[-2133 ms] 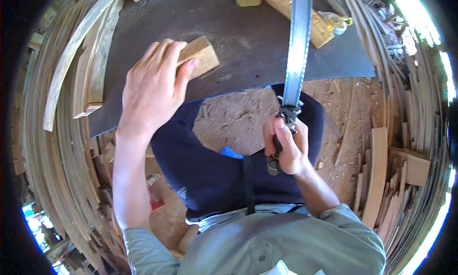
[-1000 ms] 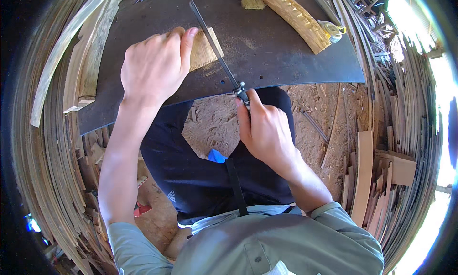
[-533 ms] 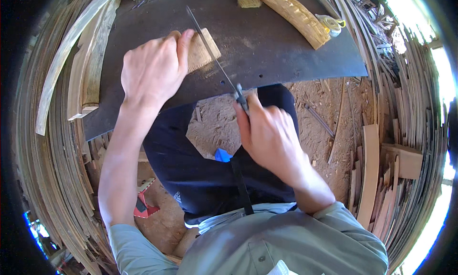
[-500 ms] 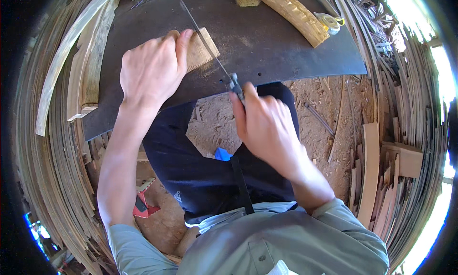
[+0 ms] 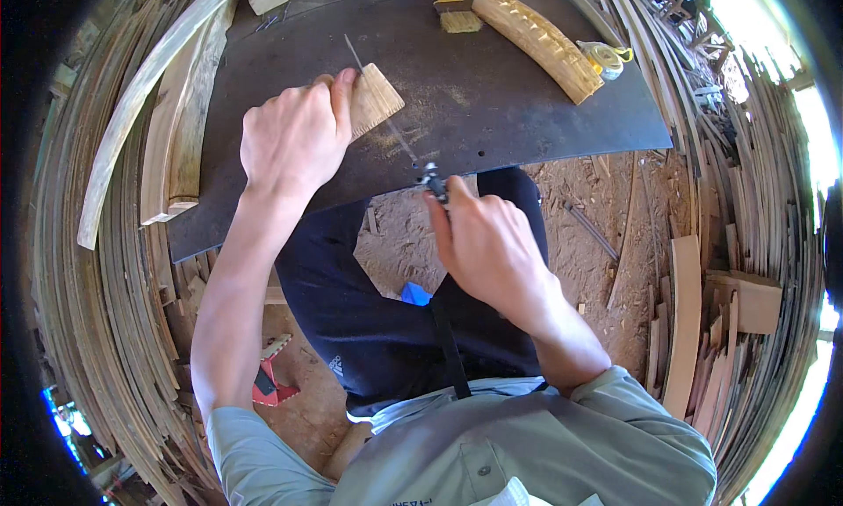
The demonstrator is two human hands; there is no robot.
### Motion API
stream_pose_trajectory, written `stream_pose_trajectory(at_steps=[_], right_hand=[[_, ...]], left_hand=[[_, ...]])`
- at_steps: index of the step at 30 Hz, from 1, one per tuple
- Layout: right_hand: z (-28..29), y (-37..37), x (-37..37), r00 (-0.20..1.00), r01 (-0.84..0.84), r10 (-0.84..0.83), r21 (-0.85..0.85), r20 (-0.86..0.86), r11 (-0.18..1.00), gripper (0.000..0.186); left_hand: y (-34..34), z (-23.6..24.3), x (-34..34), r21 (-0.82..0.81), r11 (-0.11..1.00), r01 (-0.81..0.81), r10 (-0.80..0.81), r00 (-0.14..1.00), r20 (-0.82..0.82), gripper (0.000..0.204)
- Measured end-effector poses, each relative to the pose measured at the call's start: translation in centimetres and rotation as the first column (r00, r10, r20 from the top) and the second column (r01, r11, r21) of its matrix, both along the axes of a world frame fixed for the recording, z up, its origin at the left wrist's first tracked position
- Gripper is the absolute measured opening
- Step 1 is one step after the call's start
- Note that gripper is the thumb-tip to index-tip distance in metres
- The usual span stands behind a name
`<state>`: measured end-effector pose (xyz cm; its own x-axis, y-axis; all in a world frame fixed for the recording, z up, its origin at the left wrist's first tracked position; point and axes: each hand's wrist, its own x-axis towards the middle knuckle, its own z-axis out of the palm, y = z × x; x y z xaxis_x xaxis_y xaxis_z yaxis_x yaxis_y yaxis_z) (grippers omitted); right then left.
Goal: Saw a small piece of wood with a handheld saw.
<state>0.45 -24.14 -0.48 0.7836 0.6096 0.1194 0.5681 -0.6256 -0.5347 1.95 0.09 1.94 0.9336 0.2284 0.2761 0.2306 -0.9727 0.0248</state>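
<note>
My right hand (image 5: 496,242) is closed around the dark handle of a narrow-bladed handsaw (image 5: 404,144). Its thin blade slants away from me across a small light wood block (image 5: 376,102) near the table's front edge. The blade shows on the near and far sides of the block; its middle stretch cannot be seen clearly there. With fingers curled and thumb along the block's left side, my left hand (image 5: 294,137) grips the block against the dark tabletop (image 5: 518,128). Pale sawdust (image 5: 386,140) lies beside the block.
A curved, notched wood piece (image 5: 540,45), a flat brush (image 5: 458,18) and a tape measure (image 5: 606,60) lie toward the table's far right. Long timber pieces (image 5: 171,137) rest along the left. Stacked wood strips (image 5: 738,216) line the right side, and a red-and-black object (image 5: 274,385) is on the floor.
The saw has been drawn back toward me, its blade now sitting lower at the block. My left hand keeps its hold, while the whole view has shifted slightly.
</note>
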Motion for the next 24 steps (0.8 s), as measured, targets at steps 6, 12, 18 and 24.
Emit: stream_pose_trajectory(at_steps=[6, 12, 18, 24], right_hand=[[0.4, 0.6, 2.0, 0.993, 0.073, -0.071, -0.023, 0.089, 0.997, 0.034], [0.6, 0.9, 0.8, 0.991, 0.037, -0.042, 0.04, 0.123, 0.999, 0.031], [1.1, -1.3, -0.2, 0.998, 0.061, -0.059, -0.071, 0.025, 0.996, 0.027], [0.5, 0.9, 0.8, 0.979, 0.007, -0.008, 0.004, 0.206, 1.0, 0.032]], left_hand=[[-0.3, 0.4, -0.2, 0.01, 1.0, 0.024, -0.024, 1.0, -0.014, 0.059], [0.0, -0.3, -0.1, 0.023, 1.0, -0.007, 0.007, 1.0, 0.007, 0.058], [0.3, -0.9, -0.5, 0.091, 0.994, 0.059, -0.07, 0.99, 0.122, 0.059], [0.4, -0.6, 0.0, 0.123, 0.992, -0.008, -0.001, 0.997, 0.074, 0.058]])
